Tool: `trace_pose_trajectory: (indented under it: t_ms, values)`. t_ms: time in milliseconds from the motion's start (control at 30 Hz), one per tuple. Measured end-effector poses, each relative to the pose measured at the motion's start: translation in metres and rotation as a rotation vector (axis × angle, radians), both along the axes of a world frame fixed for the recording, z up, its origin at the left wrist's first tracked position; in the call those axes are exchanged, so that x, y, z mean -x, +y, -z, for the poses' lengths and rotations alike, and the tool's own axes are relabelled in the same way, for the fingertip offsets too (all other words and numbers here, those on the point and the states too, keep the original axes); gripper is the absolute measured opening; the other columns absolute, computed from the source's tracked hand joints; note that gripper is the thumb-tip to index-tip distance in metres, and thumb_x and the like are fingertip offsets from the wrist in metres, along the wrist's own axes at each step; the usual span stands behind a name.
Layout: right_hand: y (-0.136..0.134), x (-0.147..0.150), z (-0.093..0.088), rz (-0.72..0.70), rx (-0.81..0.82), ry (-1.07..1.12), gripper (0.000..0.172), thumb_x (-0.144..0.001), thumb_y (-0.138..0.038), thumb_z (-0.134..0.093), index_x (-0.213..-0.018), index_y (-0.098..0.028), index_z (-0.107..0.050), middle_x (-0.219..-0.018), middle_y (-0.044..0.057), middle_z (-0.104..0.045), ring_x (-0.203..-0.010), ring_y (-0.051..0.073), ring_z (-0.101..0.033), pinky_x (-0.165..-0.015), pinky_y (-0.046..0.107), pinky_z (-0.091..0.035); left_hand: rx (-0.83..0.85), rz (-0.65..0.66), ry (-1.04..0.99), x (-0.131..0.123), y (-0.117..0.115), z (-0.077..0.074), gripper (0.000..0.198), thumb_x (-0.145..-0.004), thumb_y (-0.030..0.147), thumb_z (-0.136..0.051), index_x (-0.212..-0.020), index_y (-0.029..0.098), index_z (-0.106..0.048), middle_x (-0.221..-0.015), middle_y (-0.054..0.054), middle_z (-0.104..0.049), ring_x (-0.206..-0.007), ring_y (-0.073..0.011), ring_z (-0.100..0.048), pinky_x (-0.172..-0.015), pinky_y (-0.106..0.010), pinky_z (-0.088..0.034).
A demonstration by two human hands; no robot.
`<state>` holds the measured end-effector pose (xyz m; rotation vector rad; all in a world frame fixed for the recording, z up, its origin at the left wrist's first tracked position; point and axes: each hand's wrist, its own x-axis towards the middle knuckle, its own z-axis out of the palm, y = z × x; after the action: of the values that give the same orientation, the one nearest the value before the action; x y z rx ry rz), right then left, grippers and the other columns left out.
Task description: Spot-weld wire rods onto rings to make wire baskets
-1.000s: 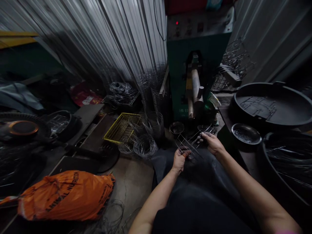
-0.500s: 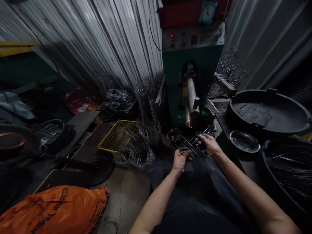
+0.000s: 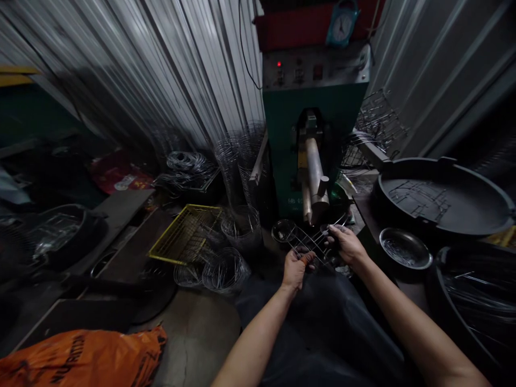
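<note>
A small wire rack of crossed metal rods is held over my lap, tilted. My left hand is closed on its near left side, thumb on top; something orange-brown covers part of that thumb. At the rack's right end my right hand pinches thin rods, its fingertips partly in shadow. Whether those rods are loose or part of the rack I cannot tell. Just beyond the rack are the tips of the green machine's electrode arms, apart from it. A small round dish lies behind my left hand.
The green machine has a lit red lamp and a blue clock-like dial. Left are a yellow wire basket, wire coils and an orange sack. Right are a large black pan, a metal bowl and a tub of rods.
The view has shifted slightly, so the surroundings sit lower and mostly further left. Both hands keep their hold on the wire rack, which stays close to the electrode tips.
</note>
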<state>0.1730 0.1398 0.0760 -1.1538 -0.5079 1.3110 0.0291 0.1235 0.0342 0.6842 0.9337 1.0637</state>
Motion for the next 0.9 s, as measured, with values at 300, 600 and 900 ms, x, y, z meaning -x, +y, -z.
trace_pose_trajectory:
  t_ms: [300, 600, 900]
  values:
    - [0.018, -0.008, -0.006, -0.038, -0.014, -0.022, 0.028, -0.056, -0.031, -0.072, -0.067, -0.017, -0.05, -0.054, -0.005, -0.054, -0.04, 0.004, -0.04, -0.043, 0.02, -0.044, -0.001, -0.005, -0.037, -0.007, 0.015, -0.009, 0.036, -0.05, 0.03, -0.075, -0.071, 0.014, -0.051, -0.053, 0.003, -0.054, -0.044, -0.0073, -0.05, -0.04, -0.018, -0.038]
    - [0.026, -0.005, -0.01, -0.114, -0.05, -0.075, 0.029, -0.06, -0.034, -0.069, -0.07, -0.017, -0.048, -0.056, -0.005, -0.055, -0.041, 0.004, -0.042, -0.046, 0.021, -0.046, -0.059, -0.014, -0.052, -0.002, 0.023, -0.005, 0.034, -0.051, 0.03, -0.074, -0.069, 0.015, -0.049, -0.054, 0.005, -0.054, -0.045, -0.007, -0.051, -0.041, -0.017, -0.038]
    - [0.018, 0.005, -0.007, -0.073, -0.094, -0.112, 0.029, -0.059, -0.036, -0.068, -0.07, -0.017, -0.048, -0.059, -0.004, -0.057, -0.041, 0.005, -0.043, -0.043, 0.023, -0.046, -0.062, -0.021, -0.037, 0.005, 0.016, 0.007, 0.034, -0.052, 0.031, -0.074, -0.069, 0.015, -0.05, -0.055, 0.006, -0.052, -0.047, -0.0067, -0.05, -0.041, -0.017, -0.038]
